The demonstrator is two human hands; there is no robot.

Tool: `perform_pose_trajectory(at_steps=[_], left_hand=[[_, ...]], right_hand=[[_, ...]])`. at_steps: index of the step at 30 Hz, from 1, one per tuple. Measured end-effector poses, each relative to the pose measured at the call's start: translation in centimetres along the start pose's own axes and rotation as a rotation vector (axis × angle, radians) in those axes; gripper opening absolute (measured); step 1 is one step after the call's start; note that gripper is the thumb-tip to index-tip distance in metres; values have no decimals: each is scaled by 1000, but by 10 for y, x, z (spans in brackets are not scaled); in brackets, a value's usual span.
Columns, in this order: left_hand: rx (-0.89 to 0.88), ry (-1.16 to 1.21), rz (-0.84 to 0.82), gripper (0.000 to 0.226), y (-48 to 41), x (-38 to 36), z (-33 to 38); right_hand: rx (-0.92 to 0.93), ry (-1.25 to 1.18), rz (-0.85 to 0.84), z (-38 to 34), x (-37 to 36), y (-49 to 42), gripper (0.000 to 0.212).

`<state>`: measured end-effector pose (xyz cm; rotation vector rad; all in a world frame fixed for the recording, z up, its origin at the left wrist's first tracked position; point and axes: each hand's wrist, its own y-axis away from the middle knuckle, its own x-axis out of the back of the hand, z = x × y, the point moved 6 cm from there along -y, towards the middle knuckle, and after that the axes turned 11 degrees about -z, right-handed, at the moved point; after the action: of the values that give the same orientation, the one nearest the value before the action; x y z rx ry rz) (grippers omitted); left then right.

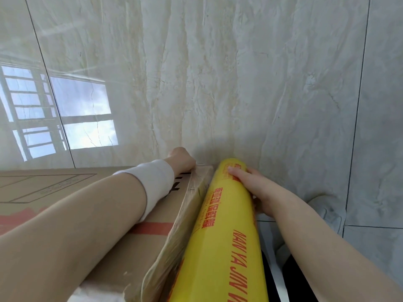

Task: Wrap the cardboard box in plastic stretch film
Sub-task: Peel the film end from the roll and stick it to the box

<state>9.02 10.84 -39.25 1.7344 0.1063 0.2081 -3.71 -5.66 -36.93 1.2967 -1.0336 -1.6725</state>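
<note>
Nearby, shoe (pixel 327 211) beside roll (pixel 226 232); box (pixel 91 192) opposite.

Floor (pixel 218 73) is big glossy tiles, pale cream-grey with a marble look, wavy beige veins running up and down the middle one. Thin dark grout lines (pixel 359 105) split them, one slanting on the left, one nearly straight on the right, plus a cross joint low on the right. The tiles off to the right look a bit greyer and cooler. The surface is shiny enough that a window reflection (pixel 65 112) sits on the left side: barred panes, blue sky with some cloud. Daylight all over, soft, with a faint shadow near the bottom centre.
</note>
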Motion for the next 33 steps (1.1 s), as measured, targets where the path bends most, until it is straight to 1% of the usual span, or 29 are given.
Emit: perform_pose_trajectory(at_steps=[3, 6, 10, 13, 15, 18, 20, 23, 25, 27, 28, 29, 30, 32, 33], left_hand=[[-143, -64, 19, 17, 3, -3, 6], [-307, -241, 47, 27, 4, -7, 13], [-353, -387, 44, 21, 7, -3, 11], [-356, -470, 9, 25, 13, -1, 4], [-327, -461, -40, 29, 15, 0, -3], [-273, -234, -196, 41, 17, 0, -11], [-259, -211, -231, 43, 16, 3, -13], [-250, -336, -169, 41, 15, 4, -11], [-284, -385, -106, 39, 18, 3, 0], [-388, -372, -23, 41, 28, 5, 16], [-442, -337, -32, 44, 33, 6, 23], [-475, -311, -102, 47, 36, 5, 26], [-483, -329, -219, 51, 40, 0, 25], [-415, -436, -451, 55, 41, -11, 7], [-382, -449, -506, 55, 39, -13, -4]], right_hand=[[2, 19, 9, -3, 0, -1, 87], [0, 26, 13, -4, -1, 1, 87], [1, 37, 14, -5, -2, 2, 88], [3, 48, 15, -5, -1, 3, 87], [2, 58, 5, -5, -2, 5, 87], [6, 39, -31, -4, -4, 10, 90], [13, -2, -64, -3, -7, 13, 94], [22, -33, -87, 0, -11, 17, 100], [31, -44, -85, 0, -13, 19, 100], [40, -53, -79, 0, -13, 20, 98], [42, -52, -79, 0, -13, 20, 97], [41, -52, -79, -1, -13, 21, 97], [38, -51, -79, -1, -13, 21, 97], [30, -46, -72, -1, -13, 20, 97], [28, -47, -71, -1, -13, 21, 97]])
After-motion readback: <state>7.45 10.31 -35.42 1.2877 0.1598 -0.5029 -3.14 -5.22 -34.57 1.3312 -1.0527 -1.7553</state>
